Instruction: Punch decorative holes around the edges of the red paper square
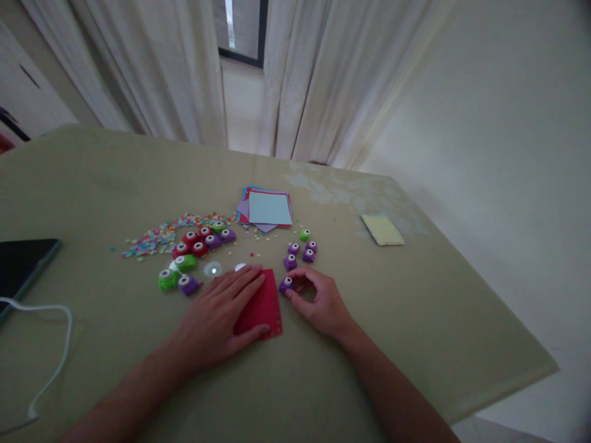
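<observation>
My left hand [226,314] lies flat on a red square of paper [265,304], its fingers stretched out and the thumb near the lower edge. Small holes run along the paper's right and lower edges. At the right edge, my right hand [321,301] pinches a small purple craft punch [286,283] with a white button on top. Whether the paper sits inside the punch's slot, I cannot tell. Just beyond that hand stand several more purple punches [290,261] and one green punch [305,234]. Part of the red paper is hidden under my left palm.
Red, green and purple punches [190,239] cluster at left, beside colourful paper bits [157,239]. Stacked paper squares [270,208] lie farther back. A pale yellow square with punched edges [383,229] is at right. A dark tablet [23,264] and white cable [68,335] lie left.
</observation>
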Available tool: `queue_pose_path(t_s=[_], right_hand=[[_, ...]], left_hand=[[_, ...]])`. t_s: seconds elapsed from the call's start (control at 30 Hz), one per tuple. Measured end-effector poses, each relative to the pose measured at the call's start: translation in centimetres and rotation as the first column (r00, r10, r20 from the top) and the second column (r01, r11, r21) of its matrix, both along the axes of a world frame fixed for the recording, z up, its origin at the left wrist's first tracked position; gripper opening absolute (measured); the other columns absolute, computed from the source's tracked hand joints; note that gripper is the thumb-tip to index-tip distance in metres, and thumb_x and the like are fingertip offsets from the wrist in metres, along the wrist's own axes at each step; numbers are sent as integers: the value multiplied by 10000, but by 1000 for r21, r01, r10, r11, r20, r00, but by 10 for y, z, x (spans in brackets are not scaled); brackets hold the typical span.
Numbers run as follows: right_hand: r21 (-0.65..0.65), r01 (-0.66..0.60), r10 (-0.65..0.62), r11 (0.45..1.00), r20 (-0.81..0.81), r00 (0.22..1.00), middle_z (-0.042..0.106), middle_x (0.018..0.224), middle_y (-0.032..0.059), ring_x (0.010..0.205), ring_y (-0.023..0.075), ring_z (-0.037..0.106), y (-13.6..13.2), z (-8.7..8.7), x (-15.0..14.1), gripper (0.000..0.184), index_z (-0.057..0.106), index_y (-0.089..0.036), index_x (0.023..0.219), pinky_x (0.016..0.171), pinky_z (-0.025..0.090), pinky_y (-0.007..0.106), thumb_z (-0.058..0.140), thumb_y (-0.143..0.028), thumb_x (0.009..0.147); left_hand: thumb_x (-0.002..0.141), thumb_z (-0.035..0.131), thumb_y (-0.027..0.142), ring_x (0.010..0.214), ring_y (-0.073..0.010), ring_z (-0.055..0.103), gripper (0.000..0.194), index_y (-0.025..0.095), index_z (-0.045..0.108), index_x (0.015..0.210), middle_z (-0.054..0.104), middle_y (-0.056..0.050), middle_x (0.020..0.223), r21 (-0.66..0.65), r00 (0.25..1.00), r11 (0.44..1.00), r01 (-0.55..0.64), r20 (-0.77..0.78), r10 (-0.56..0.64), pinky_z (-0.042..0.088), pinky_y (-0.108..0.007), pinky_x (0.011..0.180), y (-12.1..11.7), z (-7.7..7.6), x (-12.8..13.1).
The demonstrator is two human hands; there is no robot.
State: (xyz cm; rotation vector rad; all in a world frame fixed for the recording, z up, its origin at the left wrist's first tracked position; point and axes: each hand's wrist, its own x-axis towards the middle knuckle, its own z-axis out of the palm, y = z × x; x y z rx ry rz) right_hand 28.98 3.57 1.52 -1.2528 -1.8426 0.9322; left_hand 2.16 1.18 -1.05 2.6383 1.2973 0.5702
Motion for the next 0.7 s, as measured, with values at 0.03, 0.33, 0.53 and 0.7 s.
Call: queue_pose_path(t_s=[0.03, 0.33, 0.53, 0.7], right_hand=[[3, -3, 3, 1000, -1, 1000, 810, 995, 47, 847, 190, 750, 0, 0, 0, 212, 738, -214, 1112, 791, 615, 304, 744, -220, 900], [15, -37, 36, 999, 68, 997, 800, 1032, 46, 794, 173, 715, -2, 4, 2, 244, 740, -215, 1123, 748, 594, 289, 752, -188, 881], [8, -40, 39, 999, 60, 997, 799, 1020, 45, 806, 172, 711, -2, 4, 1, 226, 741, -207, 1117, 749, 575, 282, 754, -211, 891], [-1, -45, 45, 999, 56, 997, 804, 1005, 43, 808, 171, 703, -2, 4, 1, 227, 751, -202, 1120, 745, 560, 274, 773, -234, 897]], left_hand=[[1010, 618, 727, 1522, -376, 526, 858, 230, 425, 1681, 492, -126, 1714, -5, 1000, 1000, -5, -10, 5, 443, -560, 1226, 0, -1, 0], [991, 639, 748, 1499, -362, 566, 891, 212, 436, 1673, 545, -145, 1671, -27, 1000, 1000, -14, 7, 14, 471, -520, 1213, 0, -3, 0], [990, 625, 766, 1481, -369, 584, 898, 199, 450, 1665, 552, -151, 1664, -40, 1000, 999, -20, 2, 20, 489, -536, 1195, 1, -3, 0], [984, 635, 762, 1487, -368, 579, 870, 224, 485, 1651, 554, -133, 1665, -55, 999, 998, -25, 22, 26, 482, -530, 1208, 1, -3, 0]])
